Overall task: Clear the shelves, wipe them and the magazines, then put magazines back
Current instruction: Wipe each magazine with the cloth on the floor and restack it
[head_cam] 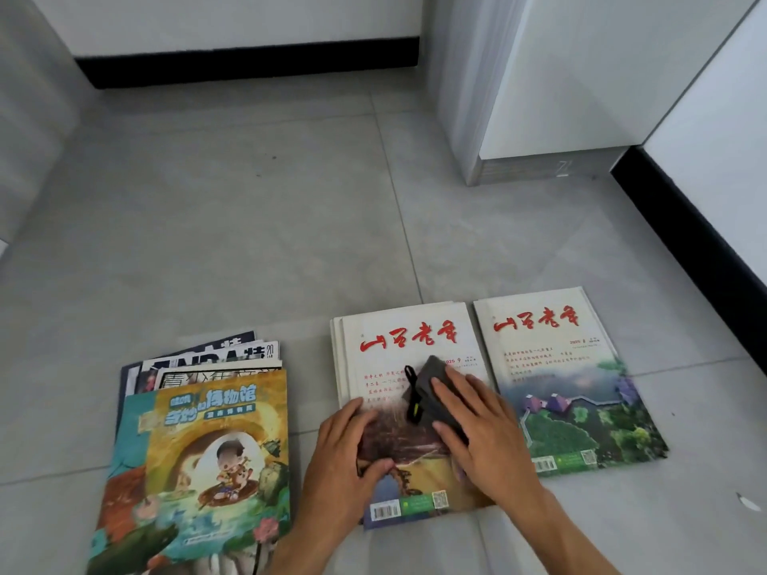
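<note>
Right hand (481, 425) is pressing a grey cloth (431, 392) flat-fingered onto the middle magazine (415, 338) on the floor (249, 222); left hand (344, 450) is lying open, steadying it. Magazines are seemingly cleared; wiping and reshelving are remaining.

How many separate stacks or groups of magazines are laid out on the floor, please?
3. A fanned left pile topped by a cartoon cover; a middle stack under both hands and the grey cloth; a right-hand one beside it. Lower copies are mostly hidden.
</note>
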### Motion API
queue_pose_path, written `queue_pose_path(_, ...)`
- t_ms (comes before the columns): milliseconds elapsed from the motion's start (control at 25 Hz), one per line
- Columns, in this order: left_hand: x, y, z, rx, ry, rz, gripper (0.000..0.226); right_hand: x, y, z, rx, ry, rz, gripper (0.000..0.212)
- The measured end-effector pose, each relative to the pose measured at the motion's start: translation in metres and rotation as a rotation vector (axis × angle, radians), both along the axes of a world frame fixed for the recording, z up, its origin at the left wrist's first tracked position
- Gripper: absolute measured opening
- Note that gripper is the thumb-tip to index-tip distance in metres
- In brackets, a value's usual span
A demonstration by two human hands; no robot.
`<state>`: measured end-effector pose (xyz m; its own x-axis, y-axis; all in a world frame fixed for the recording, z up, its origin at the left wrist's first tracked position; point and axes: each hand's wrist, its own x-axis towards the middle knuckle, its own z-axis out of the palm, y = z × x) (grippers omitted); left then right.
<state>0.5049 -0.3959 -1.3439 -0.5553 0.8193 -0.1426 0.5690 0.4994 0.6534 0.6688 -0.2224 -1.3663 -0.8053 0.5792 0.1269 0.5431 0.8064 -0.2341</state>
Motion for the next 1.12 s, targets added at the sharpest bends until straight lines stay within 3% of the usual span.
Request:
queue_pose_path(120,0.004,0.0,-0.006,0.022,-0.03,0.054,0.074,-0.03,-0.011,0.002,-0.057,-0.001,-0.352,0.058)
queue_pose_path(160,0.004,0.0,-0.007,0.012,-0.034,0.062,0.079,-0.041,-0.027,0.003,-0.037,-0.014,-0.354,0.06)
queue_pose_path(320,-0.001,-0.004,-0.013,0.013,-0.124,0.087,0.09,-0.054,-0.045,0.005,0.005,0.001,0.057,0.052)
queue_pose_path(440,0.001,-0.006,-0.008,0.027,-0.19,0.087,0.086,-0.058,0.003,0.005,-0.03,-0.015,-0.133,0.047)
queue_pose_path(560,0.002,-0.007,-0.01,0.039,-0.243,0.098,0.084,-0.075,0.014,0.007,-0.045,0.035,-0.334,0.054)
queue_pose_path(720,-0.003,-0.008,-0.022,0.097,-0.239,0.082,0.089,-0.085,-0.039,0.005,0.039,0.003,0.111,0.05)
queue_pose_path(800,-0.003,-0.007,-0.026,0.111,-0.244,0.096,0.09,-0.079,-0.027,0.001,0.088,0.013,0.234,0.046)
queue_pose_path(880,-0.002,-0.008,-0.024,0.097,-0.259,0.108,0.089,-0.08,0.005,-0.003,0.066,0.044,0.053,0.046)
queue_pose_path(1000,0.0,-0.009,-0.02,0.08,-0.275,0.105,0.094,-0.096,0.029,0.002,-0.039,0.102,-0.439,0.048)
queue_pose_path(1040,0.001,-0.008,-0.019,0.075,-0.27,0.104,0.096,-0.107,0.02,0.004,-0.052,0.098,-0.487,0.048)
queue_pose_path(1120,0.0,-0.007,-0.018,0.073,-0.254,0.101,0.1,-0.121,-0.01,0.005,-0.013,0.069,-0.236,0.05)
